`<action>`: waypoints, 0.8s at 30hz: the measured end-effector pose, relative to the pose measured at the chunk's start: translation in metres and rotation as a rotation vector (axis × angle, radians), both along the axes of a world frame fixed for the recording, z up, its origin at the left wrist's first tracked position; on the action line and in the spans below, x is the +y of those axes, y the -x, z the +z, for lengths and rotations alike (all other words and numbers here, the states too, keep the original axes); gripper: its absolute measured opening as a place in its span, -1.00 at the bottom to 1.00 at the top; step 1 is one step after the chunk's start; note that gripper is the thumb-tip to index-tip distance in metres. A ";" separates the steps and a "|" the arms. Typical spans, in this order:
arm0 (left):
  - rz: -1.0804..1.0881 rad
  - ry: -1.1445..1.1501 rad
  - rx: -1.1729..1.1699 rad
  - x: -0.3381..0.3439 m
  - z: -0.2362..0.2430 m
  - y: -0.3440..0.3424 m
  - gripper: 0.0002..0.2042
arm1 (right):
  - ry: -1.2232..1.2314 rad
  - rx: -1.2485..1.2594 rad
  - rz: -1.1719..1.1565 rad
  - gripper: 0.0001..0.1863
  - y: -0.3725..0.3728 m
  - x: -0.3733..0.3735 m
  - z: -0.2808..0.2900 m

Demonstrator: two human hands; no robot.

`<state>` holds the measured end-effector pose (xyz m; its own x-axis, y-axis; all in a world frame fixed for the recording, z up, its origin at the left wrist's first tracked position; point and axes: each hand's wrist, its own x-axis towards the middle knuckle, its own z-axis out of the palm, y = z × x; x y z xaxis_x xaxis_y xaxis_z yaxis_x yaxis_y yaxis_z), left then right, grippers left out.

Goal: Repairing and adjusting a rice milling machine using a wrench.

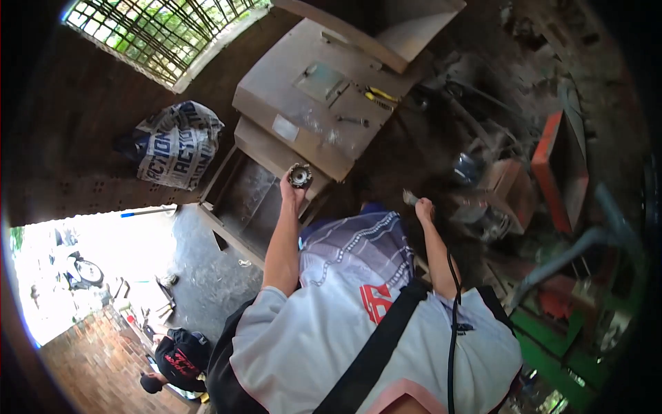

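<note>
Evidently, in the head view, both hands are occupied, and they stand well apart from each other. The left hand [292,194] holds a round metal part [299,176] with a ringed centre, just above the middle of the frame; its fingers are closed around the rim, though how they sit beneath it is hidden. Right of centre, the right hand [425,210] has its fingers folded around a short, pale-ended tool [409,197] (it looks like a brush, but it is too small to be sure).

As for progress, the part and the tool are both in hand but not touching, so no contact work shows at this moment. Whether the part's surface is finished, half done or untouched I cannot tell at this size; it remains held rather than set down.

Beyond the left hand, toward the top of the frame, a brown bench [265,90] carries a wrench [353,121] and yellow-handled pliers [379,95], both lying apart from the hands. A printed sack [181,146] sits at upper left, and a co-worker [181,359] in dark clothes is at lower left.
</note>
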<state>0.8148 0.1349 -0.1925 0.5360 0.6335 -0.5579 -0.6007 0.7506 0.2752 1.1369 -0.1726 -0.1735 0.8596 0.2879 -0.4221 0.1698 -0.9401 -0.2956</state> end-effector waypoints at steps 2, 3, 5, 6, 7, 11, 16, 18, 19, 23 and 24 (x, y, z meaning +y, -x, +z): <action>0.080 0.055 0.039 0.006 0.003 -0.031 -0.72 | -0.053 -0.022 0.049 -0.69 -0.035 0.010 -0.008; 0.095 0.071 0.059 0.016 0.006 -0.043 -0.73 | -0.048 -0.013 0.011 -0.69 -0.044 0.014 -0.013; 0.154 0.058 0.076 0.027 0.008 -0.062 -0.74 | -0.060 -0.014 0.035 -0.69 -0.067 0.027 -0.019; 0.186 0.032 0.087 0.037 0.011 -0.072 -0.76 | -0.062 -0.005 0.056 -0.69 -0.082 0.025 -0.027; 0.186 -0.028 0.167 0.052 0.014 -0.087 -0.77 | -0.071 0.013 0.077 -0.68 -0.097 0.021 -0.033; 0.245 -0.754 1.259 0.094 0.056 -0.132 -0.67 | -0.003 0.073 0.148 -0.67 -0.130 0.034 -0.045; 0.326 -1.292 1.827 0.151 0.129 -0.158 -0.65 | 0.043 0.101 0.188 -0.67 -0.143 0.058 -0.025; 0.217 -1.466 1.797 0.171 0.126 -0.165 -0.59 | 0.088 0.094 0.214 -0.64 -0.148 0.064 -0.017; 0.166 -1.510 1.756 0.178 0.119 -0.167 -0.58 | 0.090 0.085 0.210 -0.64 -0.147 0.066 -0.014; -0.352 -1.483 1.886 0.172 0.058 -0.145 -0.28 | 0.044 -0.001 0.225 -0.61 -0.146 0.081 0.000; -0.336 -1.445 1.890 0.160 0.047 -0.140 -0.28 | 0.014 -0.011 0.230 -0.59 -0.146 0.086 0.004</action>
